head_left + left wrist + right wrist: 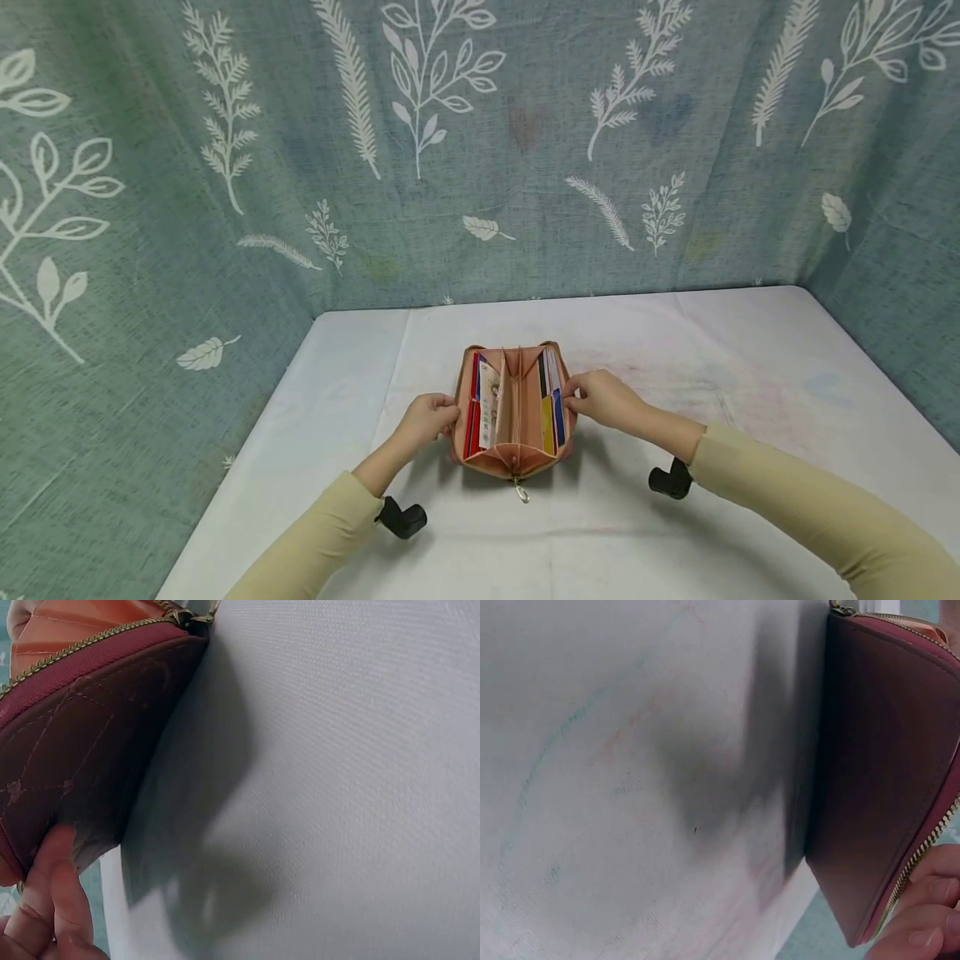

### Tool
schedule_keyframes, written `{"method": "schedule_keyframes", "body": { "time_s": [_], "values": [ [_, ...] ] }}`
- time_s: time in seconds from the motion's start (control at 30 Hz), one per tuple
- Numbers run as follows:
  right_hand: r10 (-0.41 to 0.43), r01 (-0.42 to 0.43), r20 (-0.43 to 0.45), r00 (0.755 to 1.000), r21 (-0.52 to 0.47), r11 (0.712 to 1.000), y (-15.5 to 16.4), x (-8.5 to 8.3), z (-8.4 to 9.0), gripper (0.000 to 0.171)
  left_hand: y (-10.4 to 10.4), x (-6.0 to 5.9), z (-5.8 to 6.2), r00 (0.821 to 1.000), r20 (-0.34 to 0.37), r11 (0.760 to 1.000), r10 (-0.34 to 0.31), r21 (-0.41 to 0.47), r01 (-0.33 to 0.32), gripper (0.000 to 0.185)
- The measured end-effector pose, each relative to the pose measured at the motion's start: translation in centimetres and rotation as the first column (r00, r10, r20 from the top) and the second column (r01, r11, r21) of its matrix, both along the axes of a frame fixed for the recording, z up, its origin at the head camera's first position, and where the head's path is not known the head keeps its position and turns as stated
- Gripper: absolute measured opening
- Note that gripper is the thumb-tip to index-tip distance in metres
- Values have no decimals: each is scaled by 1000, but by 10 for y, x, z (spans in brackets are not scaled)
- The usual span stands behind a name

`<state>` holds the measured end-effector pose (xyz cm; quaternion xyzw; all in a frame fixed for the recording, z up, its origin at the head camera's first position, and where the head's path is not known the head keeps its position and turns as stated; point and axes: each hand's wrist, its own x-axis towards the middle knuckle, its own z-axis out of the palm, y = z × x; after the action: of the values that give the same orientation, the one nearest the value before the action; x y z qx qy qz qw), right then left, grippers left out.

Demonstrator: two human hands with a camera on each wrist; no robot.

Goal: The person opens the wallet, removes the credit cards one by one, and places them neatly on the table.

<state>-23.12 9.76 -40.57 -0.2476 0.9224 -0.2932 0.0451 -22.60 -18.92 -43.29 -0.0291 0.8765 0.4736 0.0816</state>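
Observation:
A zip-around wallet (532,408) with a peach lining is spread apart over the white table, its gold zipper pull (521,492) facing the near side. My left hand (424,418) grips its left edge between thumb and fingers. At the opposite edge, my right hand (606,399) pinches the other side. Red cards (472,429) and a pale banknote (488,404) fill the left half, while yellow and blue cards (558,417) sit in slots on the right. The wrist views show the wallet's dark red, quilted outer cover (97,742) and brass zipper teeth (928,844).
The white-covered table (750,358) extends around the wallet, with faint coloured stains on its cloth. A grey-green curtain (540,208) with white leaf prints hangs behind it and at both sides. Black wrist cameras (403,518) hang below the sleeves.

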Motion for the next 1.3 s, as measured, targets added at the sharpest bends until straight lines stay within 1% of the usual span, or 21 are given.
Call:
{"method": "schedule_keyframes", "body": {
  "time_s": [0.13, 0.2, 0.23, 0.3, 0.4, 0.43, 0.47, 0.6, 0.77, 0.97, 1.07, 1.23, 1.3],
  "values": [
    [27, -24, 39, 999, -72, 997, 1, -2, -4, 12, 0, -1, -1, 1000, 3, 1000, 4, 12, -4, 18],
    [30, -20, 84, 996, -112, 994, 2, -4, -6, 14, 0, -1, -2, 1000, 6, 1000, 4, 20, -4, 19],
    [23, -7, 122, 992, -129, 992, 2, -4, -7, 15, 0, -1, -2, 1000, 9, 1000, 4, 25, -4, 20],
    [1, 32, 204, 979, -156, 987, 4, -5, -9, 16, 0, 0, -3, 1000, 16, 999, 5, 35, -6, 21],
    [-29, 93, 318, 948, -188, 978, 5, -6, -11, 16, 0, 0, -3, 1000, 15, 999, 5, 44, -5, 21],
    [-39, 112, 351, 936, -192, 975, 5, -5, -11, 16, 1, 0, -3, 1000, 14, 999, 4, 45, -5, 21],
    [-40, 118, 365, 930, -195, 974, 5, -5, -11, 16, 1, 1, -3, 1000, 11, 999, 3, 45, -3, 21],
    [-50, 127, 384, 922, -179, 976, 4, -3, -10, 15, 2, 2, -1, 1000, 7, 999, -3, 46, 3, 20],
    [-59, 123, 379, 924, -148, 981, 3, 1, -10, 10, 2, 2, 0, 1000, 1, 999, -10, 45, 10, 18],
    [-58, 127, 423, 905, -137, 982, 2, 4, -10, 9, 1, 2, 1, 1000, -11, 999, -27, 33, 27, 17],
    [-40, 128, 470, 882, -157, 979, 4, 4, -13, 9, 2, 3, 2, 999, -13, 999, -29, 34, 29, 17],
    [-31, 173, 570, 821, -196, 965, 6, 5, -18, 18, 4, 3, 3, 999, -25, 999, -39, 35, 40, 17],
    [-38, 194, 588, 808, -204, 960, 6, 5, -20, 17, 5, 2, 4, 999, -34, 999, -38, 31, 39, 17]
  ]
}}
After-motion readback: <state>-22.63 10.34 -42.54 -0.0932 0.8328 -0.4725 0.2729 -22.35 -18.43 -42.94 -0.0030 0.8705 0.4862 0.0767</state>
